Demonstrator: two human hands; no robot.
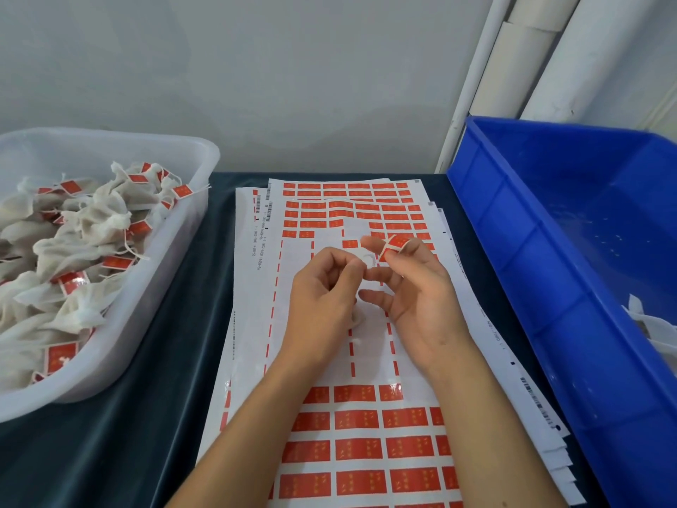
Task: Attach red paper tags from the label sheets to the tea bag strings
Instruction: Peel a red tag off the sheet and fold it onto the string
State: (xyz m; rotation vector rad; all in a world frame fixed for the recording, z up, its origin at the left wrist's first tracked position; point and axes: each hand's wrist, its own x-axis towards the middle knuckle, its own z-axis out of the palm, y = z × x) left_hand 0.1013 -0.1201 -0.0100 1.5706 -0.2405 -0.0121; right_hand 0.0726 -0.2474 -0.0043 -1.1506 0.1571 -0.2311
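Observation:
A stack of white label sheets (331,221) with rows of red tags lies on the dark table, its middle rows peeled off. My left hand (322,306) hovers over the sheet and grips a white tea bag (357,317), mostly hidden in the palm, with its thumb and forefinger pinching the white string end (367,259). My right hand (414,287) is beside it, with a peeled red tag (394,245) stuck across its upper fingertips. The two hands nearly touch at the string.
A translucent white tub (176,229) at the left holds several tea bags with red tags on them. A blue plastic bin (520,251) at the right holds a few white tea bags in its near corner. White pipes stand behind it against the wall.

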